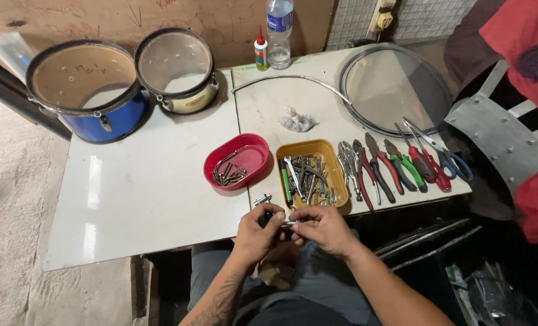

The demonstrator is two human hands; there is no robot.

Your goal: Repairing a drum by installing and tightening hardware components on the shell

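Note:
Both hands meet at the table's near edge. My left hand (257, 232) grips a small dark metal part (265, 218). My right hand (321, 227) pinches a thin silvery bolt (289, 223) at that part. A small metal lug (262, 199) lies on the table just above my left hand. Directly beyond my hands sit a yellow tray (329, 152) full of metal hardware and a green-handled tool, and a red oval tray (257, 146) holding several screws.
A row of pliers and cutters (390, 166) and scissors (447, 158) lies right of the yellow tray. A clear drumhead (396, 84) and metal hoop lie behind. A blue drum (88, 90), a smaller cream drum (177, 69), a glue bottle (260, 49) and a water bottle (279, 33) stand at the back. A person in red (522, 72) sits right.

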